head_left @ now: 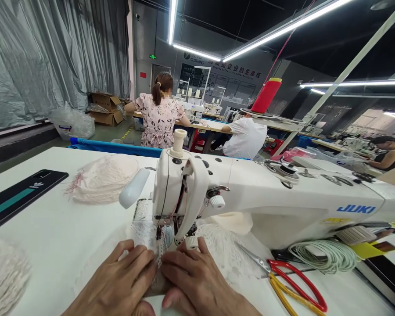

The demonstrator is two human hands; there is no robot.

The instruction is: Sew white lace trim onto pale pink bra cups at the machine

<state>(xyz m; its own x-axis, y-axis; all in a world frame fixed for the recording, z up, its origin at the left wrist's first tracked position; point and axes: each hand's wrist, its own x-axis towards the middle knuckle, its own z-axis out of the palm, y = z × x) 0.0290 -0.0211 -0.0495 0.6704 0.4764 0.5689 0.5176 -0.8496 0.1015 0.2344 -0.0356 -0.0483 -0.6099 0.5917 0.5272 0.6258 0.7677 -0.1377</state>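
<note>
White lace fabric [222, 248] lies under the presser foot of a white sewing machine [276, 186] and spreads out on both sides of it. Just left of the needle area, my left hand [120, 274] presses the lace with its fingers bent and close together. My right hand [197, 274] grips the lace from the other side, its fingertips near the presser foot. A narrow lace edge runs between the two hands. The needle tip and the cloth beneath my fingers are hidden.
Scissors [296, 283] with red and yellow handles lie at right, near a coil of pale cord [325, 255]. On the left are a phone [23, 195], a lace pile [105, 177] and another lace pile [6, 276]. Several co-workers sit beyond the machine.
</note>
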